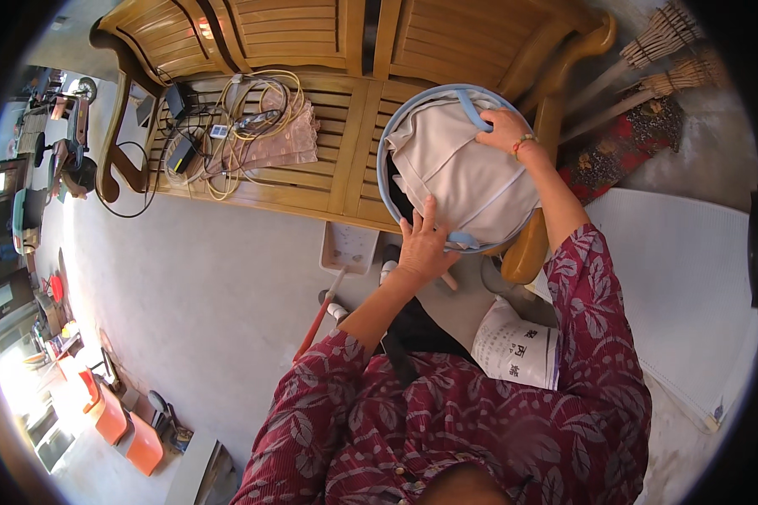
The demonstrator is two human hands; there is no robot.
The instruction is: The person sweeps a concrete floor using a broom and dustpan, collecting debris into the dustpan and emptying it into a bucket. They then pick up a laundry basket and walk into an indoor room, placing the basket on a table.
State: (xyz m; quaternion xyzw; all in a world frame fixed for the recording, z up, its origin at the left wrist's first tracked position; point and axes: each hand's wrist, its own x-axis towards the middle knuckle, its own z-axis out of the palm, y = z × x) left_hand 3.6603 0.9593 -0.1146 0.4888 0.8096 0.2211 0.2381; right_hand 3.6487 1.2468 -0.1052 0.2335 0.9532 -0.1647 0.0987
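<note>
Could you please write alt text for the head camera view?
A person's left hand and right hand touch a round, blue-rimmed container with beige cloth inside, at a wooden bench; tangled cables lie farther left.

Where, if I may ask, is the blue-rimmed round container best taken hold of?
Probably by the far blue handle and near blue handle, reaching from the front of the bench: they stand on opposite sides of the rim, which should balance it, while the fabric between looks loose.

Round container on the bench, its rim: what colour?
Light blue rim, plain, around beige fabric; shows best in the head view.
</note>
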